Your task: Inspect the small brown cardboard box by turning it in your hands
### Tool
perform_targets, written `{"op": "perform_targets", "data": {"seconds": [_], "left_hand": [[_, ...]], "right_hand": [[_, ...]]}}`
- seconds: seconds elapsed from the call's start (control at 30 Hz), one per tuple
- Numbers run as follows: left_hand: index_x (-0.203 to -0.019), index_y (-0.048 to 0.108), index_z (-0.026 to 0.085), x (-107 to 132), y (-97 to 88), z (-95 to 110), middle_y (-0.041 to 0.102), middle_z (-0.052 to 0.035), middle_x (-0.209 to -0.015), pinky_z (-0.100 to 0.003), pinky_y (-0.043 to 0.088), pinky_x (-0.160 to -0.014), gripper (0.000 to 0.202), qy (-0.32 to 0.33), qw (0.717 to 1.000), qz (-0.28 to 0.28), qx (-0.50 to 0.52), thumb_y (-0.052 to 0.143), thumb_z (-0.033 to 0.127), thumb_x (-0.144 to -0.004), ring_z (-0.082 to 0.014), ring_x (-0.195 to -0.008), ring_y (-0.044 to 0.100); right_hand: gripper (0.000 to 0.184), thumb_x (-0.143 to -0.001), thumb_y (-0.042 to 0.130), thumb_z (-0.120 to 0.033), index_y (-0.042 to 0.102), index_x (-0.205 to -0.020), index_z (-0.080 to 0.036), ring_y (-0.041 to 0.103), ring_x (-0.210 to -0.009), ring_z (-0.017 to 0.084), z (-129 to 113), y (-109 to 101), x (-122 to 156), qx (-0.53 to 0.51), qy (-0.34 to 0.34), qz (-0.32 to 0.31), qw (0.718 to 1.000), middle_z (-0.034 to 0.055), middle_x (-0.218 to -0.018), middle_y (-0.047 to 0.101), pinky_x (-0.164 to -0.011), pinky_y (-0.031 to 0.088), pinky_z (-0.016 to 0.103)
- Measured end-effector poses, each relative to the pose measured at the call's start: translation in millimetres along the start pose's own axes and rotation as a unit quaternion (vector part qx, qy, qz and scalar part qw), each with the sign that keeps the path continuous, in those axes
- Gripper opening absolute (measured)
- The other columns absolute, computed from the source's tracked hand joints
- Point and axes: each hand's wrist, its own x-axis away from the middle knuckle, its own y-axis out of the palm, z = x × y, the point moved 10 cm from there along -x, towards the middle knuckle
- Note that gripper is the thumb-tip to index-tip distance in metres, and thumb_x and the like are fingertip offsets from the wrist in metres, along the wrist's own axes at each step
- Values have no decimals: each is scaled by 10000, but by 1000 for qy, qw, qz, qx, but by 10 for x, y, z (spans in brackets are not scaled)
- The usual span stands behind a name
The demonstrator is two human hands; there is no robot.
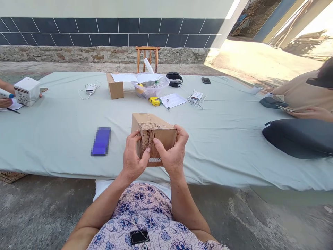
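Between my two hands is a brown cardboard box (166,137), tilted near the table's front edge. Dark scribbled lines or creases cover its near left corner, and a dotted white strip shows low on the near face. My left hand (134,156) wraps the left side, its thumb on the near face. The right side is gripped by my right hand (173,152), with the thumb pressed on the near face and the fingers round the edge. To the left lies a blue, pixelated flat rectangle (101,141), apart from both hands.
Behind the box stand a plastic basin (151,91), a yellow tape measure (155,101), paper with a pen (174,100) and another cardboard box (115,89). A black case (299,138) lies at right beside a seated person. At far left, another person's hands hold a white box (27,91).
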Motion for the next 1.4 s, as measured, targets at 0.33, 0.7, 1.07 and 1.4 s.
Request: {"op": "perform_targets", "data": {"seconds": [0.33,0.7,1.07,1.4], "left_hand": [[-1162,640,210,-55,-77,-428,637,-140,-1423,-448,508,-1097,255,-160,975,15,157,594,392,-990,-280,-1320,618],[-1056,648,217,-112,-99,-405,672,-101,-1240,-385,534,-973,262,-184,974,18,130,653,459,-954,-245,-1177,639],[-997,591,232,-143,-151,-366,671,-73,-1041,-355,518,-858,207,-177,982,38,62,540,433,-1009,-222,-1025,645],[-902,599,238,-167,-243,-344,639,-33,-917,-333,488,-828,233,-130,988,69,34,532,422,-1028,-195,-886,603]], "right_hand": [[522,-987,599,-441,462,-1478,-332,617,-1284,264,-140,133,14,-47,-54,-79,994,115,-1509,564,-967,601,448],[483,-949,640,-451,514,-1398,-327,634,-1220,257,-93,129,27,-49,-52,-46,996,99,-1452,607,-916,575,437],[423,-944,652,-441,530,-1332,-324,627,-1202,241,-85,129,60,-57,-52,-33,996,87,-1391,612,-890,557,413],[278,-965,608,-377,573,-1231,-302,633,-1156,220,-55,135,47,-58,-45,-33,997,73,-1329,637,-818,553,351]]}}
